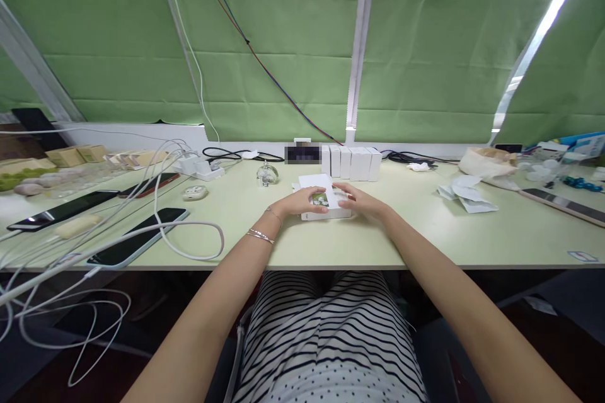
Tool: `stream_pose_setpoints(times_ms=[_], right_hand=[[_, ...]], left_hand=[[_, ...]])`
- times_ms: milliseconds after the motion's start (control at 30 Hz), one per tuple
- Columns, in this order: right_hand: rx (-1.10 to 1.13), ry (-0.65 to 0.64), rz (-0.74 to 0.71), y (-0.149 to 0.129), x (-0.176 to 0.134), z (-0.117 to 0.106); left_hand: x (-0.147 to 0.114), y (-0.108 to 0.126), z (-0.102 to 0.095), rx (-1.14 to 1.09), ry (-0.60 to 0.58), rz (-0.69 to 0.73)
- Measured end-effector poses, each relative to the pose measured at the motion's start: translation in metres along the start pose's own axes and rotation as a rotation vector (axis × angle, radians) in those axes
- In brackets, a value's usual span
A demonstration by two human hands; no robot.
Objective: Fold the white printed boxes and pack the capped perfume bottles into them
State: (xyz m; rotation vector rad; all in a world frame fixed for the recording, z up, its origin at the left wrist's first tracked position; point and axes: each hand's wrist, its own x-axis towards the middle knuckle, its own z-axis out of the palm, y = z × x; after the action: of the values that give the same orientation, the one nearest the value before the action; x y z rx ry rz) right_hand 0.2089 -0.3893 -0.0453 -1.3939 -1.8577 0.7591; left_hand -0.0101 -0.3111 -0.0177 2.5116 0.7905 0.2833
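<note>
A low white box (326,215) sits on the pale table in front of me, with a white panel (309,180) at its back. On its top shows a small picture of white flowers on green (320,199). My left hand (302,201) grips the box from the left, with index finger and thumb spread around the picture. From the right my right hand (362,199) holds the same box, fingers curved over its edge. The hands cover both ends of the box. Whether anything lies inside cannot be seen.
Several small white boxes (350,164) stand behind, beside a dark blurred object (303,155). Left are a glass bottle (267,174), an earphone case (195,192), a phone (139,238) and tangled white cables (189,257). Right lie white packets (467,194) and a cloth pouch (489,167).
</note>
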Motion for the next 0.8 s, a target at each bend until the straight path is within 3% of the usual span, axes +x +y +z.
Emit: stream_pose_setpoints(times_ms=[100,200,333,433,567,667,800], right_hand=[[-0.114,-0.008,0.021,-0.002,0.000,-0.003],[-0.227,0.068,0.136,0.005,-0.005,-0.019],[-0.364,0.272,0.357,0.022,-0.015,-0.040],[-0.443,0.438,0.421,0.031,-0.017,-0.044],[-0.491,0.541,0.286,0.029,-0.009,-0.037],[-0.494,0.497,0.107,0.022,-0.001,-0.026],[-0.494,0.397,-0.040,0.013,0.004,-0.011]], left_hand=[[0.002,-0.005,0.000,0.027,0.147,-0.067],[0.004,-0.015,0.000,0.057,0.246,-0.182],[0.005,-0.024,0.001,0.103,0.186,-0.296],[0.005,-0.021,0.000,0.131,0.147,-0.293],[0.000,-0.014,-0.005,0.132,0.115,-0.225],[-0.003,-0.011,-0.007,0.124,0.099,-0.184],[-0.004,-0.011,-0.008,0.138,0.129,-0.236]])
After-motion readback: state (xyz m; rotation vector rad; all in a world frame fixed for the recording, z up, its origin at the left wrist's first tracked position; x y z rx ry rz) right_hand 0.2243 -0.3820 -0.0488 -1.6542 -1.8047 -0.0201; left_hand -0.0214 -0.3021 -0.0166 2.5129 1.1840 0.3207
